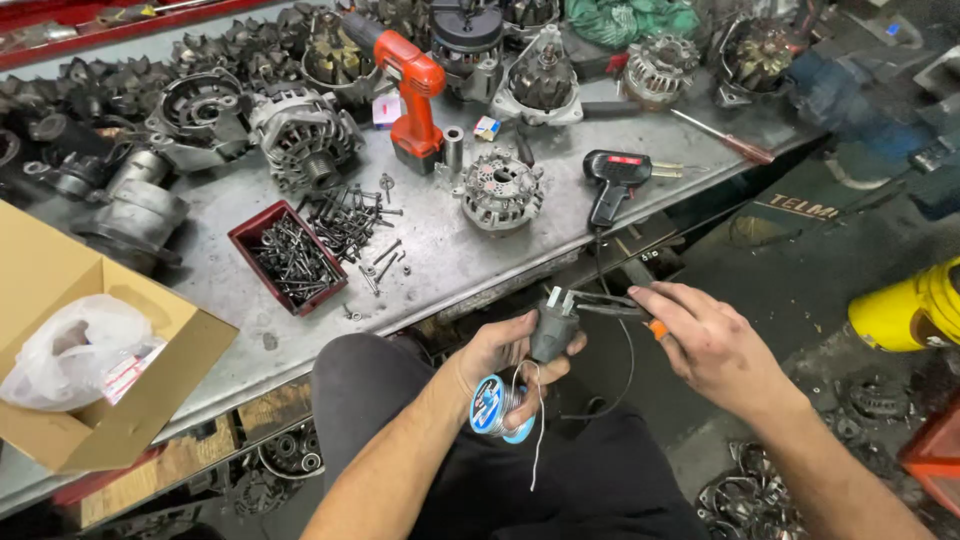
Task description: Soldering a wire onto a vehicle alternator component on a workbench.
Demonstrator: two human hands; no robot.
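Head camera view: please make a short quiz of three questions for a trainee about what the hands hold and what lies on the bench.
1. True or false: the left hand holds a dark plug and a spool of solder wire.
2. What fills the red tray on the metal bench?
A. screws and bolts
B. green cloth
C. yellow caps
3. Fill in: the right hand pinches a tool with an ______ handle.

Key: 1 true; 2 A; 3 orange.
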